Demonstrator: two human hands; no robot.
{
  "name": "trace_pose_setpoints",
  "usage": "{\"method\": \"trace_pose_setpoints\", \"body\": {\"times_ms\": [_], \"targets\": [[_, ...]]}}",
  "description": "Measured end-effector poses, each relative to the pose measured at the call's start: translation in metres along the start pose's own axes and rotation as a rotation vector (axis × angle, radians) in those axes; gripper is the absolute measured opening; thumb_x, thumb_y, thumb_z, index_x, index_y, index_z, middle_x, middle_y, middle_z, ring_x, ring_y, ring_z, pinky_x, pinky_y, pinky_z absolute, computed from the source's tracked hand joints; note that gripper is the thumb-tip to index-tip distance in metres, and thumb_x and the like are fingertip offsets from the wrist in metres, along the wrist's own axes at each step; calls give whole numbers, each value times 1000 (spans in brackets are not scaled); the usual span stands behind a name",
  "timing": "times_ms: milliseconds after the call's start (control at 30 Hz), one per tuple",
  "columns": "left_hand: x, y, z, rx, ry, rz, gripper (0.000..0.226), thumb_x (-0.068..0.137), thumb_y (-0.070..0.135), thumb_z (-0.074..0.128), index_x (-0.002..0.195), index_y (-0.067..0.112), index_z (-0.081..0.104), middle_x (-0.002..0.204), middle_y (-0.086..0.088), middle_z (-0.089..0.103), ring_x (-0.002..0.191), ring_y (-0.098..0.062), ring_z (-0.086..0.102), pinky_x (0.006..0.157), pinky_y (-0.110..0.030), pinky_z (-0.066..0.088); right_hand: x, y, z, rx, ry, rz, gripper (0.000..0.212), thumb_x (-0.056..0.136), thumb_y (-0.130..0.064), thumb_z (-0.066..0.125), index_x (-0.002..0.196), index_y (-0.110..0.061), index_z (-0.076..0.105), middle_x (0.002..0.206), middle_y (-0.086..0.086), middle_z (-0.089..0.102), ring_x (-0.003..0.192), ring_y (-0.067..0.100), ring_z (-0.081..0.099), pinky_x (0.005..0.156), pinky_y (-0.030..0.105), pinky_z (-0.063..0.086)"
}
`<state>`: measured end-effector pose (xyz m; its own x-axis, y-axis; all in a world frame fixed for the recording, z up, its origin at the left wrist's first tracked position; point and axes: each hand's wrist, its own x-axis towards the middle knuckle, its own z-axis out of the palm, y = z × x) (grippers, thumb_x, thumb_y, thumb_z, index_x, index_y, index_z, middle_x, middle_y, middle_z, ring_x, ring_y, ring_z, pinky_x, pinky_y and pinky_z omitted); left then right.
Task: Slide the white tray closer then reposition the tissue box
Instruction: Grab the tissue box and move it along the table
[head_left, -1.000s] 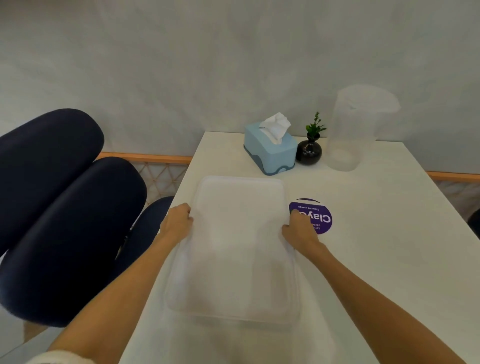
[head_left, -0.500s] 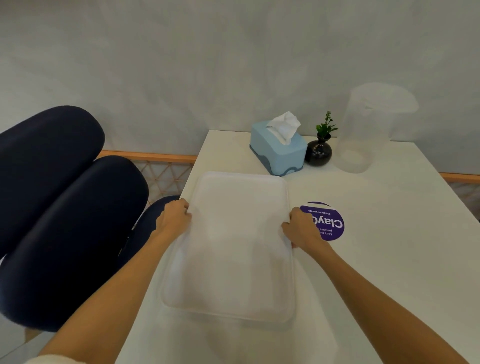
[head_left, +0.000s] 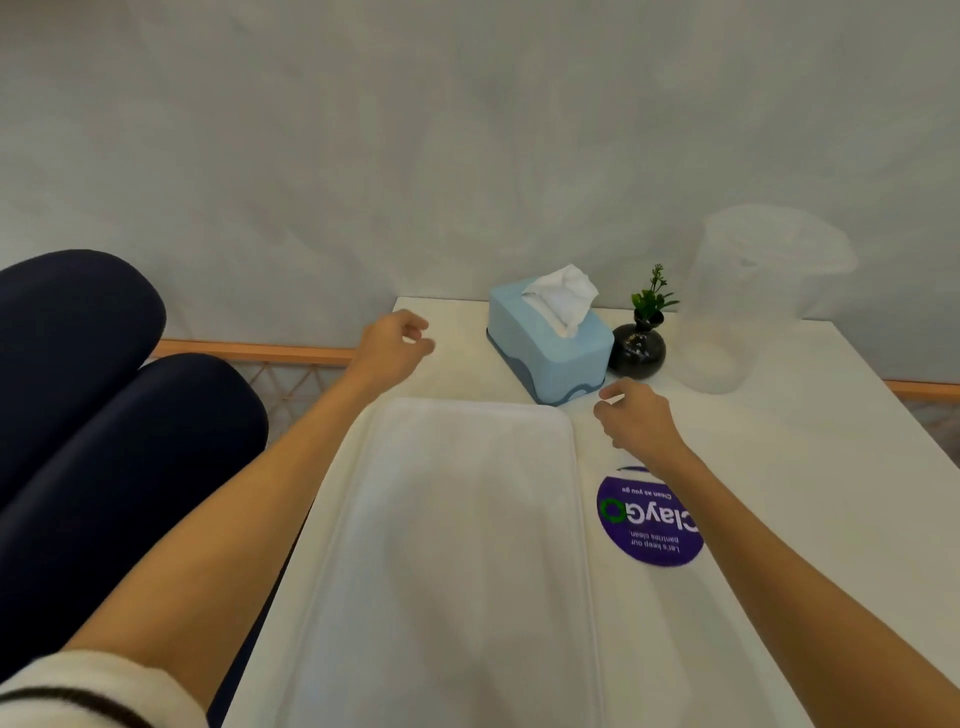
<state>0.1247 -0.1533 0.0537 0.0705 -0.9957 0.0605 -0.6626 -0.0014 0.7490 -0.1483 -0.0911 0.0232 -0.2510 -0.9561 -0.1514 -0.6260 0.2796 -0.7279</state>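
The white tray (head_left: 457, 545) lies flat on the white table (head_left: 810, 467), its near end running out of the bottom of the view. A light blue tissue box (head_left: 550, 345) with a white tissue sticking up stands just beyond the tray's far right corner. My left hand (head_left: 389, 345) hovers left of the box, fingers loosely curled and apart, holding nothing. My right hand (head_left: 636, 415) is in front of the box's near right corner, fingers apart, empty, close to the box but not gripping it.
A small black vase with a green sprig (head_left: 638, 348) stands right beside the box. A clear plastic jug (head_left: 737, 306) is further right. A purple round sticker (head_left: 649, 519) lies right of the tray. Dark blue chair cushions (head_left: 104, 415) sit off the table's left edge.
Both hands have let go of the tray's side edges and moved forward toward the tissue box. The tray now lies nearer to me.
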Motion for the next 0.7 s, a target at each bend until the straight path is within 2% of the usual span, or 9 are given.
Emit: {"method": "trace_pose_setpoints", "body": {"times_ms": [67,200,333,433,533,600,700], "targets": [[25,15,3,-44,8,18,33,89,15,63,120,5,61,116,-11,62,93,-15,51,76,-24,37,13,-5,-1,29,10,-27,32,89,-13,55,119,-2,56,100,12,60,96,29,61,91,44,54],[66,40,9,-92,12,38,32,88,15,62,119,7,61,106,-5,59,91,-17,53,75,-24,39,36,-14,-1,72,24,-49,33,90,-12,54,122,-5,54,107,13,60,93,24,60,87,41,55],[98,52,27,-121,-11,25,33,88,14,61,120,6,60,103,-6,58,92,-21,55,76,-25,40,52,-18,2,109,35,-54,38,90,-14,54,127,-8,50,101,9,59,91,24,61,86,42,56],[116,53,49,-111,-55,4,39,90,17,59,127,5,54,122,-14,59,102,-25,56,82,-27,42,60,-19,8,157,52,-10,43,91,-18,52,133,-9,43,106,10,58,93,25,61,89,47,56],[127,51,70,-122,-104,-32,53,92,22,57,139,5,39,139,-18,48,124,-31,49,97,-33,42,66,-20,16,208,79,14,49,91,-19,53,136,-10,37,117,15,59,101,31,62,88,50,55],[131,50,83,-164,-121,-55,62,93,25,56,146,5,28,146,-18,41,132,-32,43,105,-36,38,69,-20,20,279,108,18,55,90,-19,54,139,-12,30,121,15,60,105,32,62,89,51,55],[134,45,103,-243,-140,-104,70,93,29,56,149,8,21,152,-15,35,136,-30,39,110,-38,36,69,-17,26,355,124,16,66,92,-21,54,146,-11,18,126,13,59,108,30,61,91,51,55]]}}
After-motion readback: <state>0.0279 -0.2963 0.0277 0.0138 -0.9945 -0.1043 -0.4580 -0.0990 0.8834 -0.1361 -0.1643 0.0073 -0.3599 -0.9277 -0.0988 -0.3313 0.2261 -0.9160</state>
